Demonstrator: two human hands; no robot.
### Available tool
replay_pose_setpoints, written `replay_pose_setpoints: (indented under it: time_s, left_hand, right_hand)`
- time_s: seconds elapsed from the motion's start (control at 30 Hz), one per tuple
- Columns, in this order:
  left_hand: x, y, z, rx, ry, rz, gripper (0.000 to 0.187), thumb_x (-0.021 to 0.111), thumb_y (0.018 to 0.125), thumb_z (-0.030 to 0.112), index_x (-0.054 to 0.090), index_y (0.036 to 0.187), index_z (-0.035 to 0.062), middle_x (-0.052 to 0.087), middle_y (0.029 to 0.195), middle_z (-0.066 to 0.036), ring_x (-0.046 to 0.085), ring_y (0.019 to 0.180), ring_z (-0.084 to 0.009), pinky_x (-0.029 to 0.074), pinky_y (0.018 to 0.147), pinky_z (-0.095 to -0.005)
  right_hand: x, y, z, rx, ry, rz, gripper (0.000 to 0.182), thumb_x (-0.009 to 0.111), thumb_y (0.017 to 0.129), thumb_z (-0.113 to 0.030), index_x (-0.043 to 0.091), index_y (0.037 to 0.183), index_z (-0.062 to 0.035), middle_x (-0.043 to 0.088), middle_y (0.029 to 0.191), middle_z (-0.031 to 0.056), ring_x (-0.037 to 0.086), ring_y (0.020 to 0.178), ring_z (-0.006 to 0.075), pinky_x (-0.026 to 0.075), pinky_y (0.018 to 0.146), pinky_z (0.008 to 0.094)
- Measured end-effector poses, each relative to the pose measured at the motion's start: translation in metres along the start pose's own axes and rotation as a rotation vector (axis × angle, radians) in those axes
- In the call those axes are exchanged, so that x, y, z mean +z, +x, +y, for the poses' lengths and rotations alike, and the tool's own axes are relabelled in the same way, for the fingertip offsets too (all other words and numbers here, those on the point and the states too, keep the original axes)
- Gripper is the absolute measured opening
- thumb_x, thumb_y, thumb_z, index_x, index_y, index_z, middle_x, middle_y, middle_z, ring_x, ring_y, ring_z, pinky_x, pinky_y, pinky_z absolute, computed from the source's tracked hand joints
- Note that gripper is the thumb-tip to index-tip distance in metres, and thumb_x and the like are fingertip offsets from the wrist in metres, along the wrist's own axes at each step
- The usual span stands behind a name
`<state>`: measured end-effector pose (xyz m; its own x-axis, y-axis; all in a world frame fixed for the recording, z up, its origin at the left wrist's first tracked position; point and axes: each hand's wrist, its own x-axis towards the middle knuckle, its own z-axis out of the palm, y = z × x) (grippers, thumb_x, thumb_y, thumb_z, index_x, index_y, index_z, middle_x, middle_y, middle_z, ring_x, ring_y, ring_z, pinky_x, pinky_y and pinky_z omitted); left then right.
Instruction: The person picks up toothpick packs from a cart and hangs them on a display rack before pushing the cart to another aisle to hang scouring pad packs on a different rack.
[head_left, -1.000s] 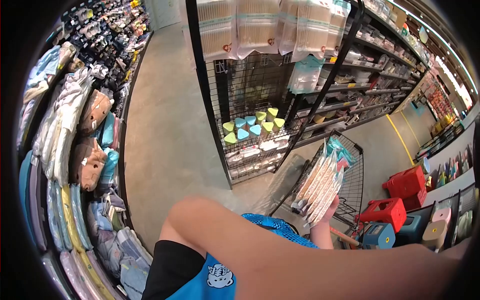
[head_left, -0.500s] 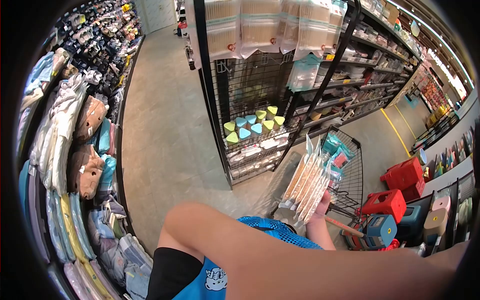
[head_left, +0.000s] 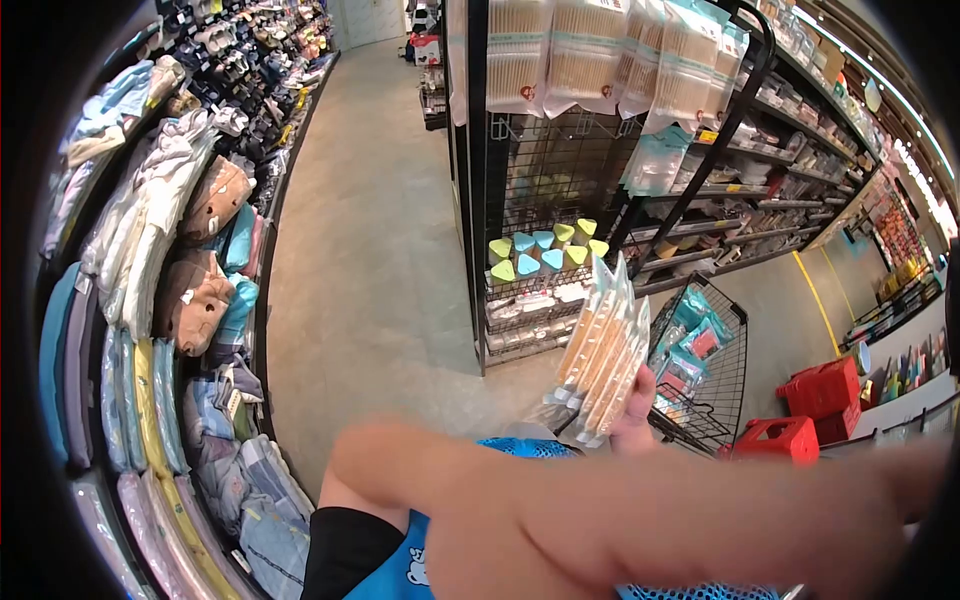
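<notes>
My right hand [head_left: 635,408] is closed around the right edge of several clear packs of cotton swabs [head_left: 603,355], held upright in a stack. My left forearm [head_left: 650,510] crosses in front of my body from the left towards the right edge, and its hand runs out of view. Similar cotton swab packs [head_left: 590,55] hang on the rack above and beyond the held ones. Just right of my right hand stands a black wire shopping cart [head_left: 735,345] with teal packages [head_left: 695,335] inside.
Canisters with green and blue lids [head_left: 545,245] stand on the wire rack ahead. Folded clothes and plush-like brown items [head_left: 195,300] fill the left shelves. Red stools [head_left: 820,385] stand beyond the cart at right. The grey floor aisle [head_left: 365,200] runs forward between the displays.
The view has turned a little left, so the rack and cart sit further right. The held packs stay in my right hand, and my left forearm lies across lower right.
</notes>
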<state>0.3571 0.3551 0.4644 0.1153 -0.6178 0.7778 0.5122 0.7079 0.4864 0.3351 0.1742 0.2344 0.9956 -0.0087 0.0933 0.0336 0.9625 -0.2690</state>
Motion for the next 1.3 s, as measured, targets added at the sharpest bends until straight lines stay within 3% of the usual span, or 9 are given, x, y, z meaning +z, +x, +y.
replay_pose_setpoints:
  time_s: [0.1,0.2,0.3,0.4,0.57,0.7,0.8,1.0,1.3]
  left_hand:
    - [-0.035,-0.024,0.013,0.054,0.263,0.296,0.063,0.066,0.084,0.033,0.039,0.131,0.0031,0.037,0.139,-0.018,0.047,0.119,-0.0305,0.036,0.101,-0.0470]
    - [-0.115,-0.076,0.002,0.048,0.906,0.757,0.071,0.066,0.083,0.038,0.033,0.136,0.0047,0.035,0.142,-0.015,0.042,0.125,-0.0293,0.030,0.107,-0.0453]
    - [-0.166,-0.125,-0.033,-0.110,0.621,0.964,0.079,0.067,0.082,0.040,0.025,0.140,0.0063,0.035,0.141,-0.012,0.041,0.127,-0.0267,0.032,0.107,-0.0426]
    - [-0.189,-0.141,-0.050,-0.359,0.301,0.925,0.085,0.068,0.082,0.041,0.020,0.142,0.0062,0.037,0.140,-0.011,0.039,0.129,-0.0243,0.036,0.105,-0.0399]
    - [-0.205,-0.133,-0.077,-0.325,0.193,1.041,0.082,0.075,0.078,0.030,0.025,0.139,0.0082,0.046,0.132,-0.011,0.048,0.121,-0.0243,0.043,0.099,-0.0409]
    - [-0.212,-0.140,-0.101,-0.282,0.202,1.097,0.082,0.074,0.078,0.034,0.026,0.139,0.0074,0.047,0.131,-0.009,0.047,0.121,-0.0229,0.041,0.100,-0.0392]
    - [-0.215,-0.143,-0.115,-0.298,0.209,1.090,0.085,0.074,0.077,0.039,0.026,0.139,0.0068,0.046,0.132,-0.011,0.047,0.122,-0.0238,0.042,0.100,-0.0394]
    - [-0.223,-0.140,-0.125,-0.252,-0.030,1.180,0.070,0.064,0.086,0.031,0.026,0.139,0.0045,0.044,0.134,-0.016,0.048,0.122,-0.0291,0.044,0.099,-0.0435]
    - [-0.201,-0.139,-0.120,-0.201,-0.043,1.140,0.061,0.055,0.090,0.025,0.027,0.139,0.0020,0.044,0.135,-0.018,0.047,0.123,-0.0315,0.042,0.101,-0.0458]
  right_hand:
    - [0.016,0.024,-0.007,0.108,-0.078,0.021,0.076,0.062,0.078,-0.031,0.031,0.139,0.0023,0.044,0.136,0.0211,0.050,0.120,0.0339,0.039,0.102,0.0459]
    - [0.033,0.042,-0.017,0.139,-0.220,0.089,0.066,0.068,0.076,-0.022,0.041,0.132,0.0005,0.055,0.125,0.0153,0.057,0.109,0.0277,0.047,0.094,0.0403]
    - [0.025,0.058,-0.020,0.148,-0.399,0.066,0.062,0.065,0.079,-0.015,0.040,0.132,0.0027,0.053,0.127,0.0151,0.056,0.112,0.0263,0.045,0.096,0.0395]
    - [0.029,0.072,-0.024,0.189,-0.577,0.127,0.054,0.067,0.078,-0.010,0.046,0.126,0.0027,0.056,0.121,0.0126,0.058,0.106,0.0213,0.048,0.091,0.0351]
    - [0.033,0.090,-0.056,0.243,-1.029,0.063,0.053,0.073,0.076,-0.013,0.048,0.119,0.0048,0.060,0.111,0.0115,0.059,0.099,0.0178,0.048,0.087,0.0307]
    - [0.007,0.098,-0.075,0.246,-1.250,0.046,0.047,0.071,0.079,-0.012,0.051,0.117,0.0056,0.062,0.108,0.0117,0.059,0.098,0.0163,0.049,0.084,0.0306]
    - [0.000,0.095,-0.087,0.346,-1.106,0.034,0.041,0.069,0.080,-0.010,0.052,0.115,0.0055,0.063,0.105,0.0102,0.060,0.095,0.0157,0.050,0.081,0.0295]
    - [-0.003,0.095,-0.098,0.106,-0.796,0.133,0.034,0.065,0.084,-0.009,0.054,0.113,0.0054,0.064,0.102,0.0092,0.061,0.090,0.0144,0.050,0.079,0.0273]
    - [0.007,0.081,-0.114,0.084,-0.639,0.054,0.034,0.065,0.082,-0.006,0.054,0.113,0.0053,0.062,0.106,0.0119,0.061,0.093,0.0158,0.050,0.080,0.0289]
